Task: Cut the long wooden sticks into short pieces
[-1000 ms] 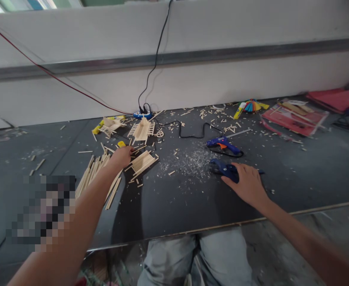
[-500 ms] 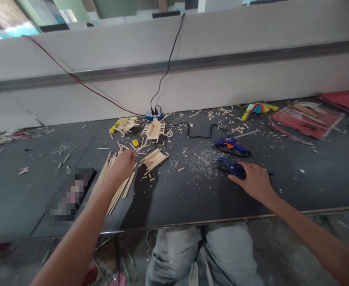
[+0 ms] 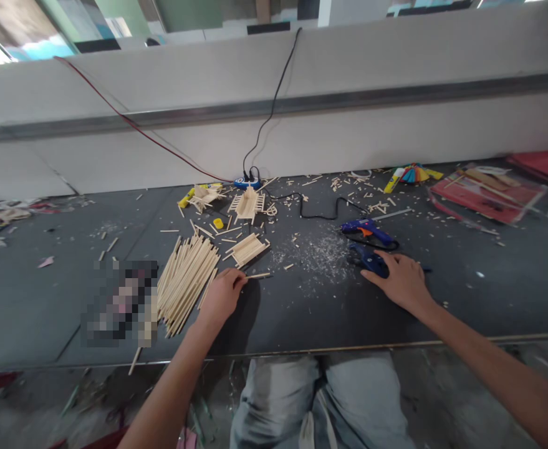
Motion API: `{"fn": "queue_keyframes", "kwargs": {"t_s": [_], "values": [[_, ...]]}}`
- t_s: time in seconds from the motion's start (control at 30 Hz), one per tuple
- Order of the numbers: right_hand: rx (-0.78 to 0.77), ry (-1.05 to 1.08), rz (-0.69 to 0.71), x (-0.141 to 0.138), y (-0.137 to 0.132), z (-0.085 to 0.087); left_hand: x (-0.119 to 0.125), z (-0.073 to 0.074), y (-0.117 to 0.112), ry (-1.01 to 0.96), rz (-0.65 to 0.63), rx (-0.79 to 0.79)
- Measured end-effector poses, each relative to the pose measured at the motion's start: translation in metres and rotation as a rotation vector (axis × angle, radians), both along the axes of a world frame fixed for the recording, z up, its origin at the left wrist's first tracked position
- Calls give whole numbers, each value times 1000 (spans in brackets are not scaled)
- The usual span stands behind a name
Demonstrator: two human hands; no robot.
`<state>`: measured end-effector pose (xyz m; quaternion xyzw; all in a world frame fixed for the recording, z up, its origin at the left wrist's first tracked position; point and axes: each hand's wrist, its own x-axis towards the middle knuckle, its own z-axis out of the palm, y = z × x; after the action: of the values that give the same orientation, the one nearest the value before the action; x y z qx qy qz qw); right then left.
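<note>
My left hand is closed in a pinch on one thin wooden stick, whose free end points right over the dark table. Beside that hand, on the left, lies a thick pile of similar sticks. A small wooden tray-like piece sits just beyond the fingers. On the right, my right hand is wrapped around a dark blue hand tool; its exact kind is unclear, partly covered by the palm. A blue glue gun with an orange trigger lies just behind it.
Two small stick-built models stand near a blue power socket. A yellow cap, a steel ruler, and scattered scraps lie around. Red sheets are at the right; a blurred-out flat object is at the left.
My left hand has moved right and toward me, away from the stick pile, with a stick in its fingers pointing right. My right hand stays at the blue tool, which has turned slightly.
</note>
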<state>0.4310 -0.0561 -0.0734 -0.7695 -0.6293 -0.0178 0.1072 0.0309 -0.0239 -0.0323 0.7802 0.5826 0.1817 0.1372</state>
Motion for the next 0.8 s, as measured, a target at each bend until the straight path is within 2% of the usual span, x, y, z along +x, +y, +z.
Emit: {"fn": "queue_keyframes", "kwargs": {"t_s": [0.5, 0.8], "values": [[64, 97, -10, 5, 2, -10, -2, -5, 6, 54, 28, 3], [186, 106, 36, 9, 1, -5, 6, 5, 0, 135, -57, -22]]}}
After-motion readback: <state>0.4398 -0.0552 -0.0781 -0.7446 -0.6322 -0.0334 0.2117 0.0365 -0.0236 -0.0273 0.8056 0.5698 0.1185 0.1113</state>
